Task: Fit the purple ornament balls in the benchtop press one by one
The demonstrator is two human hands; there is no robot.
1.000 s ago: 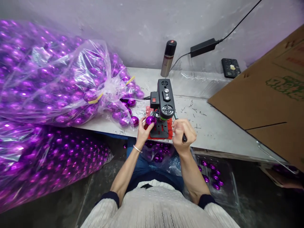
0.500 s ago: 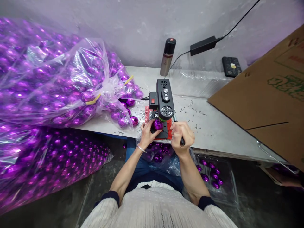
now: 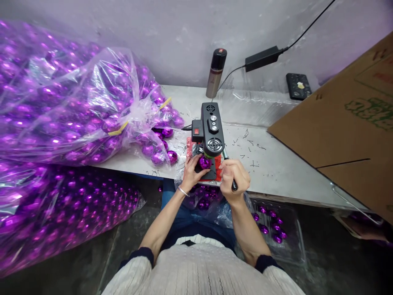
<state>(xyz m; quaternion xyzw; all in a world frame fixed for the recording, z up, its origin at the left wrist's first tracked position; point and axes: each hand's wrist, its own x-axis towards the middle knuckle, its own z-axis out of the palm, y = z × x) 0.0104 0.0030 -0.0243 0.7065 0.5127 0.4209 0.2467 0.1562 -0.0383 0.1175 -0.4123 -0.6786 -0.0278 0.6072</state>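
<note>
Under the head of a small black press machine sits a shiny purple bauble. My left hand grips the bauble from the left, thumb at its near side and fingers behind. The fist of my right hand is wrapped round the machine's black-ended lever on the right side. Beneath the machine's dark base lies a red mat. More purple baubles rest in clear plastic on my lap, just below the table edge.
Large clear bags of purple baubles fill the left, one tied with yellow. A spray can, a power adapter and a black phone are at the back. A cardboard box stands right. A clear tray holds several baubles below.
The whole view has shifted very slightly. Both hands keep their places on the bauble and the lever, with hardly any visible movement.
</note>
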